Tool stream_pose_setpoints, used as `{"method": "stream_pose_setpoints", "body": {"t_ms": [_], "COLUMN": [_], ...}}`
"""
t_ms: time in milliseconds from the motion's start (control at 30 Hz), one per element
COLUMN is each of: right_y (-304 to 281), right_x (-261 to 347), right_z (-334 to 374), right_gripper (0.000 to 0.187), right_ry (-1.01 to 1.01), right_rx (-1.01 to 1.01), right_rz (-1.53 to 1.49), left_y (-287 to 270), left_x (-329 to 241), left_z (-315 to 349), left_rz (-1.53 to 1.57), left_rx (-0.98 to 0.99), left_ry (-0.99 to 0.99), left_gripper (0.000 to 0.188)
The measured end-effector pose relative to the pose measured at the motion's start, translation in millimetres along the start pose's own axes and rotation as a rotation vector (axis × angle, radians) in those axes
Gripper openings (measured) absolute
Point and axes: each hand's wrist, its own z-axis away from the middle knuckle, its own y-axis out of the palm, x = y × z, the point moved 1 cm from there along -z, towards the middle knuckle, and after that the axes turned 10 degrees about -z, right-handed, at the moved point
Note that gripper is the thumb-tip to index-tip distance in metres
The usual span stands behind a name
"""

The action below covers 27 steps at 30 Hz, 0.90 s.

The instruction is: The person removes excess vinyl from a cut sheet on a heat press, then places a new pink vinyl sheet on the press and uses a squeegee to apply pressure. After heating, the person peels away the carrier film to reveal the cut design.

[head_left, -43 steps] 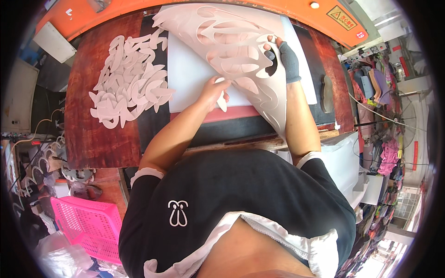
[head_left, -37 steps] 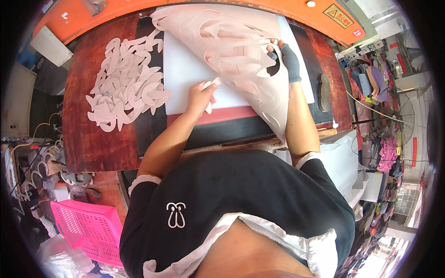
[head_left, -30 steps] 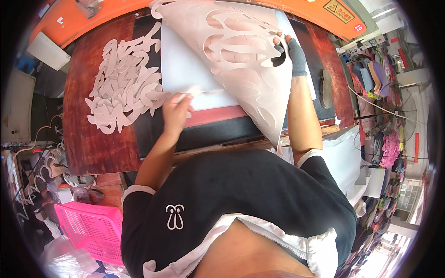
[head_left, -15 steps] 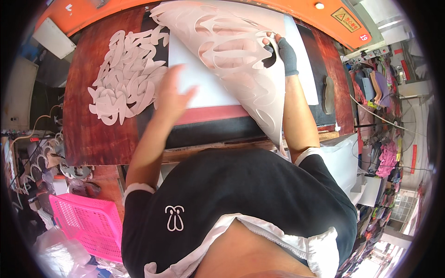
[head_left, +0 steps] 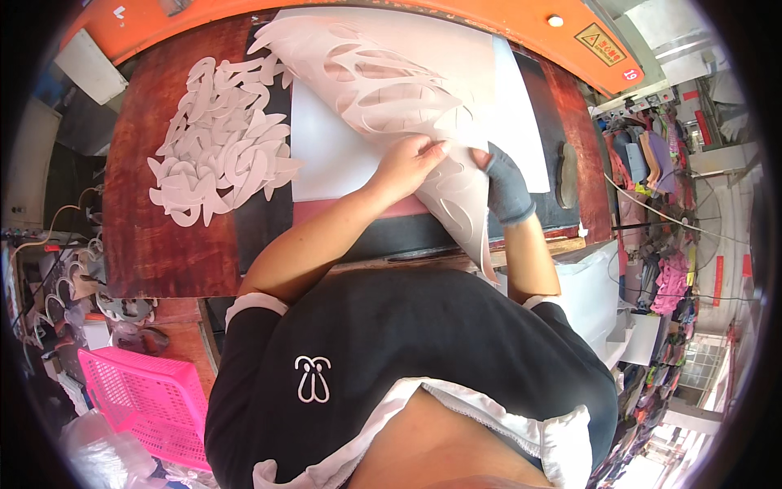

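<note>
A pale pink sheet (head_left: pixel 456 200), with rows of curved holes cut through it, lies folded over, and one corner hangs past the near edge of the work surface. My bare left hand (head_left: pixel 410 167) is closed on it near the middle, thumb and fingers pinched together. At its right edge my right hand (head_left: pixel 507 186), in a dark grey fingerless glove, grips the same sheet; some of its fingers are hidden. Left of the sheet sits a heap of cut pale pink curved pieces (head_left: pixel 220 151).
Under the sheet is a white board (head_left: pixel 314 167) on a black pad (head_left: pixel 366 238). A dark sole-shaped piece (head_left: pixel 567 175) lies at right. An orange machine beam (head_left: pixel 456 18) spans the far side. A pink plastic basket (head_left: pixel 151 399) stands at lower left.
My left hand has moved right from over the white board and taken hold of the sheet. My right hand has come nearer along the sheet's right edge.
</note>
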Motion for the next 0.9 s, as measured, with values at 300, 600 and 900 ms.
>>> {"method": "stream_pose_setpoints", "body": {"t_ms": [300,600,900], "right_y": [8.8,38.2,-6.5], "right_x": [-7.2,-14.2,9.7], "right_z": [7.7,8.5,-18.2], "right_gripper": [0.027,0.027,0.026], "right_ry": [0.056,-0.012,0.043], "right_rx": [-0.097,-0.003,-0.172], "right_rz": [-0.207,-0.092,-0.377], "left_y": [-12.0,-17.4,-70.9], "left_x": [-18.9,-18.2,42.8], "left_z": [27.5,27.1,50.1], "left_rz": [-0.227,-0.2,0.4], "left_rx": [-0.284,-0.135,-0.175], "left_ry": [0.29,0.186,-0.126], "left_gripper": [0.022,0.024,0.007]}}
